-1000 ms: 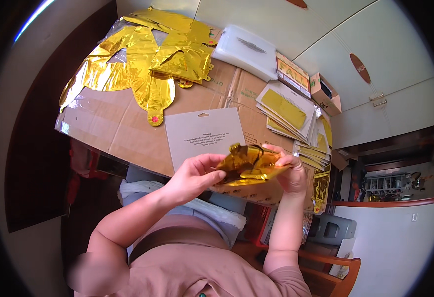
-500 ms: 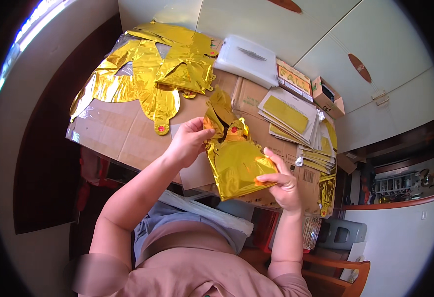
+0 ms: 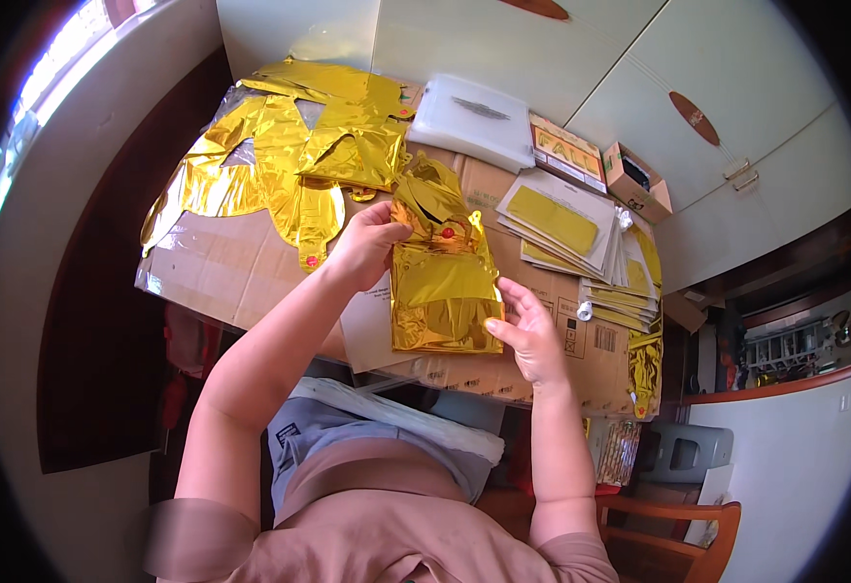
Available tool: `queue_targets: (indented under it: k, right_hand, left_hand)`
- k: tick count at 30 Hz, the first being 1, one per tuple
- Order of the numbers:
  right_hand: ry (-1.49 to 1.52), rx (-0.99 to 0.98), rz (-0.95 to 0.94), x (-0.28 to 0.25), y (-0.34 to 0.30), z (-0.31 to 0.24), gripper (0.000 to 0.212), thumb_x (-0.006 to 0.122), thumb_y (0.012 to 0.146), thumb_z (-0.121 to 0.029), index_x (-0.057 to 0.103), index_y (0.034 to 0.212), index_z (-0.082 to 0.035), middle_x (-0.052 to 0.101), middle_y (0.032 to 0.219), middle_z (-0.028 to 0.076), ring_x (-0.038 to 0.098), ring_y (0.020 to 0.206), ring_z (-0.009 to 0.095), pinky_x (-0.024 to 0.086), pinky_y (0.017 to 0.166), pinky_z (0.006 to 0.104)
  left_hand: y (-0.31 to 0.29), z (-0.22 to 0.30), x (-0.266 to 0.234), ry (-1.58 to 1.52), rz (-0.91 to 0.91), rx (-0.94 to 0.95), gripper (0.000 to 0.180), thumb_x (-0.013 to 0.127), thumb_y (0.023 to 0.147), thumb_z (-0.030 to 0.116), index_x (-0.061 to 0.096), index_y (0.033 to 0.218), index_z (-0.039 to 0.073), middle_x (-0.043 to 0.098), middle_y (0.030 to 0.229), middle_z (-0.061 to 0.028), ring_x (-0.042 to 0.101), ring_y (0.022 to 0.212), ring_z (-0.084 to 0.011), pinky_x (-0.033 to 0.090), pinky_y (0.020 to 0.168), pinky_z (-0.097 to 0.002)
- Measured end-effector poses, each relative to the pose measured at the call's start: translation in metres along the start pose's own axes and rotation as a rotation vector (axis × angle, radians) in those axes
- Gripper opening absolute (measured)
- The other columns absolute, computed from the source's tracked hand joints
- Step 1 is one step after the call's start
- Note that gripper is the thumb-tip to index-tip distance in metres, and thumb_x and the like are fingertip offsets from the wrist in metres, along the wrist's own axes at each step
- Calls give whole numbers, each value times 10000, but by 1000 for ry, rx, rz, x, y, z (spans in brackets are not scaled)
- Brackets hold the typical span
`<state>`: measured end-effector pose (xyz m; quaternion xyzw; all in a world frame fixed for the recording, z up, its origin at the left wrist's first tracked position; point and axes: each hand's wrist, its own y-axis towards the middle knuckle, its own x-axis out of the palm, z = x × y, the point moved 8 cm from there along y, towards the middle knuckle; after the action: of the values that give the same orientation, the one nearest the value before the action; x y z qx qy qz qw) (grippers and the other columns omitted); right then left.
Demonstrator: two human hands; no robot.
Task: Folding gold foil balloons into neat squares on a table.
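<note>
A gold foil balloon [image 3: 445, 301], folded to a rough rectangle with a red spot near its top, is held over the cardboard-covered table. My left hand [image 3: 369, 245] pinches its upper left edge between thumb and fingers. Along the right edge, my right hand [image 3: 527, 328] grips it, thumb in front and the other fingers mostly behind. Loose foil stands up in a crumpled flap above the folded part. Partly under the balloon lies a white printed sheet [image 3: 367, 335].
More flat gold foil balloons [image 3: 294, 146] spread over the far left. Behind stand a white plastic box [image 3: 469, 121], a printed carton [image 3: 566, 151] and a small open box [image 3: 637, 182]. Right of my hands are stacked white cards with gold packs [image 3: 552, 222]. A wooden chair [image 3: 678, 554] is at lower right.
The folded balloon has turned more upright and flatter toward me, its lower edge raised. My right hand has moved slightly left and down along its edge; the left keeps its pinch.
</note>
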<state>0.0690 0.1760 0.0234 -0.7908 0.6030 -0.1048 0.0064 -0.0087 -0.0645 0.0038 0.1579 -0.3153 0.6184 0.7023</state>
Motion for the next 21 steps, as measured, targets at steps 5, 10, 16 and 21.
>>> queue_targets:
  k: [5,10,16,21]
  right_hand:
    - [-99,13,-67,7,14,-5,681,696,840,47,427,1466,39,585,1312,107,623,1057,127,526,945,277]
    - [-675,23,-27,9,30,-21,637,782,850,-154,515,1397,36,613,1267,161,654,1085,253,527,968,357]
    - [-886,-244,12,9,82,-31,642,836,822,-286,586,1326,22,642,1229,196,646,1124,286,527,958,389]
    - [-937,-54,-69,33,123,-24,663,865,784,-282,598,1312,18,698,1087,154,683,980,252,547,860,363]
  left_hand:
    - [6,8,3,107,43,-85,314,634,934,22,598,1245,3,699,1155,-100,712,980,-206,607,850,-361]
    - [16,14,0,263,110,-222,322,685,937,109,597,1232,15,694,1153,-106,708,1011,-221,601,890,-386]
    - [34,9,-10,365,176,-223,327,709,930,166,618,1200,5,685,1135,-105,700,1005,-221,609,853,-401]
    - [46,9,-27,507,274,-177,240,716,936,158,648,1086,-16,682,989,-86,690,875,-195,611,760,-387]
